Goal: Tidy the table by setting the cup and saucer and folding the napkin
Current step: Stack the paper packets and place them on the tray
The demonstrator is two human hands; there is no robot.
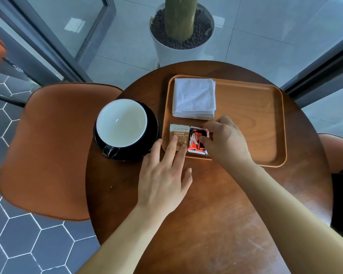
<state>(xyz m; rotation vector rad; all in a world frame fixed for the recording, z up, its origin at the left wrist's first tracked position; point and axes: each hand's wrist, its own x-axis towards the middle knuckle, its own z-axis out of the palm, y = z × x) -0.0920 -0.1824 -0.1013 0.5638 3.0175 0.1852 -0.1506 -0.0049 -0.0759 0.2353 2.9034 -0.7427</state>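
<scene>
The cup point(122, 123) sat on its saucer point(150, 133) on the tabletop point(206, 204), napkin point(194, 98) folded on the tray point(255, 125). My left hand point(162, 178), fingers spread, pinned the brown sachet point(178, 135); my right hand point(226, 141) pinched the red one point(196, 142). Little seemed left.

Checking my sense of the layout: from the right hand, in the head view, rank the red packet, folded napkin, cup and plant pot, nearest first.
From the right hand:
1. Red packet, touching its fingers, on the tray.
2. Folded napkin, just beyond, on the tray.
3. Cup, left, off the tray.
4. Plant pot, farthest, on the floor.
</scene>
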